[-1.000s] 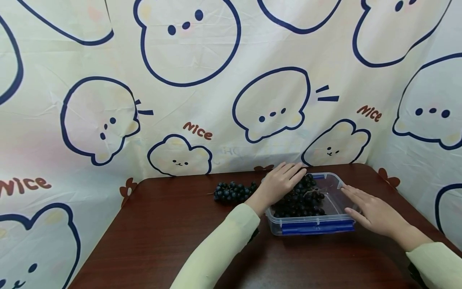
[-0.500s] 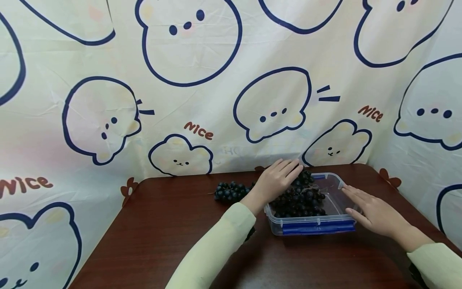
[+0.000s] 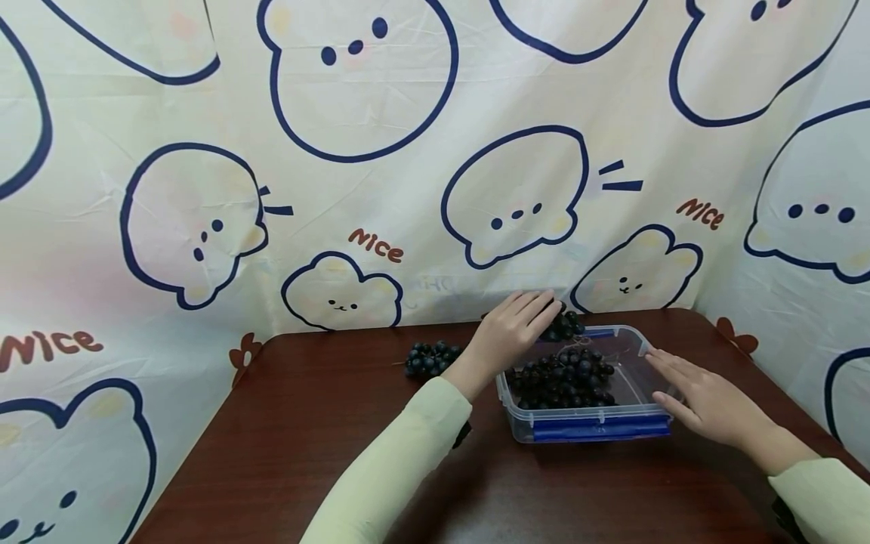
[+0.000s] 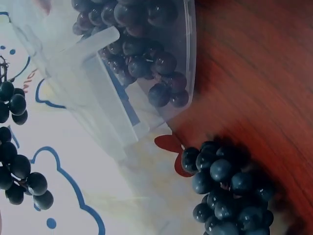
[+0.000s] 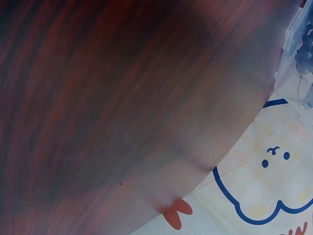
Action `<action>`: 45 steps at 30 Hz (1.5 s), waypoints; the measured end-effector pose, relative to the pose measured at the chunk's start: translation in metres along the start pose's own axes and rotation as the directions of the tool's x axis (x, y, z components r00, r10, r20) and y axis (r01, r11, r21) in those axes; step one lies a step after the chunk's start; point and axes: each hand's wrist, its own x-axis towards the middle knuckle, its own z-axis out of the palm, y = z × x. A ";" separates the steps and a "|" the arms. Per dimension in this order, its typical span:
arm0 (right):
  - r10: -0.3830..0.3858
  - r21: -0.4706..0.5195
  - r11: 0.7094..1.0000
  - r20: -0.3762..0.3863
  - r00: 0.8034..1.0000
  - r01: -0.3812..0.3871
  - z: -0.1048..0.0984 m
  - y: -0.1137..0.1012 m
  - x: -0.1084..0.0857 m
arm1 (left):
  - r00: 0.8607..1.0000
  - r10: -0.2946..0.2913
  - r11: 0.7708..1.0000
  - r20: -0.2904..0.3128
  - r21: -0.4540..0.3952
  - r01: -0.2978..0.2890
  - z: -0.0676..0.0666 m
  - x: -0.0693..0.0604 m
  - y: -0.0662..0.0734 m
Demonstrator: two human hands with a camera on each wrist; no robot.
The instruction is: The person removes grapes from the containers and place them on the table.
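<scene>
My left hand (image 3: 511,330) grips a bunch of dark grapes (image 3: 566,325) above the back left of a clear plastic box (image 3: 680,393) with blue side clips. In the left wrist view, that lifted bunch of grapes (image 4: 22,171) hangs at the left edge; the fingertips are mostly hidden. More grapes (image 3: 564,381) fill the left part of the box. Against the box's right wall, my right hand (image 3: 707,397) rests with fingers straight. Another bunch of grapes (image 3: 430,359) lies on the table left of the box, partly behind the left wrist.
The dark brown wooden table (image 3: 326,453) extends to the left and in front of the box. A patterned cloth (image 3: 421,189) hangs close behind the table's back edge and along its sides.
My left hand has moved left and slightly up, raising a bunch of grapes off the heap in the box. The right hand has stayed at the box's right wall.
</scene>
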 end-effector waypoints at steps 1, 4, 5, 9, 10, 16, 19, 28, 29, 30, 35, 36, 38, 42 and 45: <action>0.001 0.003 1.000 0.000 1.000 -0.001 0.000 0.000 0.000 | 1.000 -0.002 1.000 -0.006 -0.005 0.002 -0.001 0.000 -0.001; -0.001 0.005 1.000 0.005 1.000 0.001 -0.001 0.000 0.000 | 1.000 -0.003 1.000 -0.030 -0.012 0.003 -0.004 -0.001 -0.006; -0.003 0.006 1.000 0.005 1.000 0.003 -0.001 0.000 0.000 | 0.999 -0.007 1.000 -0.032 -0.015 0.007 -0.005 -0.002 -0.008; -0.008 0.007 1.000 0.002 1.000 0.008 0.000 0.000 0.000 | 0.999 -0.023 1.000 -0.035 -0.004 0.023 -0.009 -0.006 -0.013; -0.009 0.005 1.000 0.001 1.000 0.009 0.000 0.000 0.000 | 0.999 -0.029 1.000 -0.031 -0.004 0.029 -0.010 -0.007 -0.015; -0.004 -0.002 1.000 -0.008 1.000 0.004 0.000 0.000 0.000 | 0.998 -0.061 0.998 -0.030 -0.010 0.060 -0.016 -0.016 -0.024; -0.002 0.000 1.000 -0.009 1.000 0.002 0.001 0.000 0.000 | 0.997 -0.076 0.997 -0.030 -0.013 0.075 -0.018 -0.022 -0.028; -0.014 0.004 1.000 -0.004 1.000 0.014 0.002 0.002 0.000 | 0.993 -0.111 0.994 -0.041 -0.012 0.111 -0.025 -0.039 -0.044; -0.016 0.005 1.000 -0.006 1.000 0.016 0.002 0.002 0.000 | 0.992 -0.115 0.993 -0.046 -0.016 0.115 -0.025 -0.041 -0.046; -0.014 0.006 1.000 -0.009 1.000 0.014 0.002 0.002 -0.001 | 0.992 -0.119 0.993 -0.049 -0.017 0.118 -0.026 -0.043 -0.048; -0.019 0.004 1.000 -0.020 1.000 0.019 0.002 0.003 -0.001 | 0.990 -0.130 0.991 -0.048 -0.024 0.129 -0.028 -0.051 -0.056; -0.019 0.003 1.000 -0.020 1.000 0.019 0.003 0.003 -0.001 | 0.990 -0.132 0.991 -0.044 -0.024 0.131 -0.029 -0.053 -0.057; -0.022 0.001 1.000 -0.020 1.000 0.022 0.003 0.003 -0.002 | 0.990 -0.135 0.991 -0.043 -0.020 0.134 -0.030 -0.056 -0.061; -0.020 -0.007 1.000 -0.022 1.000 0.020 0.004 0.003 -0.003 | 0.987 -0.155 0.988 -0.048 -0.027 0.154 -0.034 -0.064 -0.067; -0.017 -0.010 1.000 -0.026 1.000 0.016 0.004 0.004 -0.003 | 0.984 -0.171 0.985 -0.047 -0.028 0.169 -0.037 -0.070 -0.071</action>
